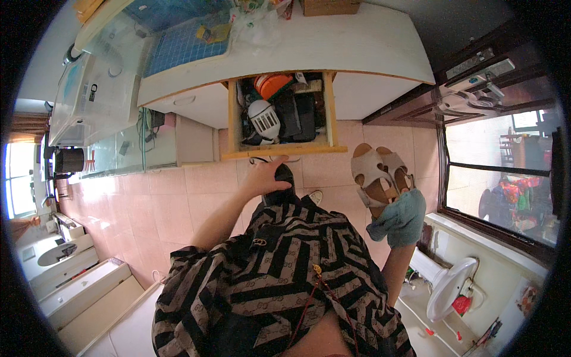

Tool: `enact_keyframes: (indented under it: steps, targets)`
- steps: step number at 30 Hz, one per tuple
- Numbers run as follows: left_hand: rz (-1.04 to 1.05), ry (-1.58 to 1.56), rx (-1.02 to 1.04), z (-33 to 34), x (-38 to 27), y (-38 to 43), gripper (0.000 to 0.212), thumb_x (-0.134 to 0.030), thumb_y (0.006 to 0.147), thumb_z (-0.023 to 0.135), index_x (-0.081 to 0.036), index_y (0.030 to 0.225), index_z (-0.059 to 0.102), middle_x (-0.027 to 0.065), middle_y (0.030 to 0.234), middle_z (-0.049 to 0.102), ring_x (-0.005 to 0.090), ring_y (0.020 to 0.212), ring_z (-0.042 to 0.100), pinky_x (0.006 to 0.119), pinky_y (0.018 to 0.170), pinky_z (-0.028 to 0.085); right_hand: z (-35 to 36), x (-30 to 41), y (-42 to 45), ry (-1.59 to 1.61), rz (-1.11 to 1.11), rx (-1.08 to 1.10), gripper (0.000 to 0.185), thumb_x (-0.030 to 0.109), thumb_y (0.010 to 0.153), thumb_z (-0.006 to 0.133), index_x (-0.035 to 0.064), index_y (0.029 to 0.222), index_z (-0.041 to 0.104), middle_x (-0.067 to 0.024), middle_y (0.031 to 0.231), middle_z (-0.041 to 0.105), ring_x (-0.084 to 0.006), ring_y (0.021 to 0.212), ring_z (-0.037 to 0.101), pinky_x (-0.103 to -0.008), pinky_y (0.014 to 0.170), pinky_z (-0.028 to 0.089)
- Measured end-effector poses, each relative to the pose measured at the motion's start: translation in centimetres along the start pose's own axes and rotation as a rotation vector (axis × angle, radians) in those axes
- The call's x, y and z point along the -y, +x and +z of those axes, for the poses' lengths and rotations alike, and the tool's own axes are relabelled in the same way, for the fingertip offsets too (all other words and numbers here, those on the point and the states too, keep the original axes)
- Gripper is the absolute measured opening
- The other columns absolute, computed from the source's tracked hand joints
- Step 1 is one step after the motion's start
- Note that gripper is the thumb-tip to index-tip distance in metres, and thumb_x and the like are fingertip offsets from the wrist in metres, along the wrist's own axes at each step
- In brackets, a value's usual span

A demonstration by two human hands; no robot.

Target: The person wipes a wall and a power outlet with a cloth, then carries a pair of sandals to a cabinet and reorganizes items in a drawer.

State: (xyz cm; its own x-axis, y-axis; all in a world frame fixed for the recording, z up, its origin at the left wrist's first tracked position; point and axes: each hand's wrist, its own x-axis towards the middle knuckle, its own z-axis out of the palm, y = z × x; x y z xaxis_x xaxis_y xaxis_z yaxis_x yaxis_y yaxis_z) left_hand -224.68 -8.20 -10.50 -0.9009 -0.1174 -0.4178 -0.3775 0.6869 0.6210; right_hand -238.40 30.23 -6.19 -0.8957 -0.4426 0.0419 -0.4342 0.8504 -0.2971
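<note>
My left hand (266, 179) is at the front of a pulled-out wooden drawer (285, 151), thumb and forefinger spread apart. Its forefinger reaches the drawer's lower front edge, by the metal handle (292, 159); whether it touches is unclear. Inside the drawer lie a white LED bulb (264, 119), an orange round object (272, 85) and black boxy items (296, 116). To the right, my right hand is covered by a teal cloth (399, 218). Through this cloth it holds a pair of light sandals (379, 176) with brown insoles, toes pointing away from me.
Above the drawer runs a white cabinet top (339, 40) with plastic bags (254, 26) and a cardboard box (332, 6). A translucent storage bin (96, 93) stands left. On the right are a dark door (482, 93) and a white washbasin (450, 288). Pink tiles (169, 201) cover the floor.
</note>
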Motion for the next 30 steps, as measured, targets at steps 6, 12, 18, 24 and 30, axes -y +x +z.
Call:
enact_keyframes:
  steps: [6,12,18,24,30]
  targets:
    - [0.290,-0.246,-0.138,-11.1,-4.5,-0.1,0.067,-0.040,0.068,0.074,-0.014,0.126,0.052,0.0157,0.108,0.063,0.0271,0.098,0.062,0.035,0.084,0.048,-0.6,2.0,0.3,0.847,0.160,-0.048,0.016,0.017,0.061,0.064,0.0088,0.063,0.050,-0.0081,0.065,0.051,-0.0296,0.067,0.052,-0.0376,0.062,0.040]
    - [0.296,-0.072,0.051,-12.0,-4.4,15.7,0.066,-0.048,0.079,0.066,-0.019,0.134,0.044,0.0114,0.136,0.045,0.0292,0.125,0.042,0.041,0.103,0.034,0.9,0.2,-0.5,0.464,0.130,-0.058,0.014,0.016,0.068,0.062,0.0076,0.070,0.050,-0.0073,0.068,0.051,-0.0270,0.067,0.051,-0.0364,0.060,0.040]
    - [0.098,0.219,0.285,-6.6,-0.3,23.2,0.057,-0.052,0.091,0.042,-0.022,0.140,0.035,0.0118,0.146,0.030,0.0318,0.133,0.029,0.045,0.110,0.025,-1.8,1.6,-1.7,-0.118,0.114,-0.106,0.010,0.014,0.074,0.059,0.0064,0.073,0.053,-0.0105,0.070,0.052,-0.0268,0.068,0.053,-0.0344,0.061,0.043]
    - [-0.056,0.268,0.194,-6.3,0.4,21.8,0.051,-0.037,0.095,0.035,-0.017,0.141,0.031,0.0183,0.141,0.034,0.0369,0.130,0.031,0.050,0.105,0.030,-2.6,1.3,-4.8,-0.078,0.157,-0.208,0.010,0.014,0.072,0.059,0.0057,0.073,0.054,-0.0123,0.070,0.051,-0.0299,0.070,0.052,-0.0362,0.063,0.041]
    - [-0.306,0.530,0.080,-4.9,-0.9,22.0,0.048,-0.024,0.092,0.036,-0.015,0.140,0.032,0.0184,0.144,0.025,0.0403,0.132,0.022,0.063,0.096,0.032,-3.2,-1.1,-7.3,0.033,0.134,-0.277,0.017,0.017,0.065,0.063,0.0056,0.070,0.052,-0.0146,0.070,0.050,-0.0343,0.070,0.051,-0.0397,0.064,0.040]
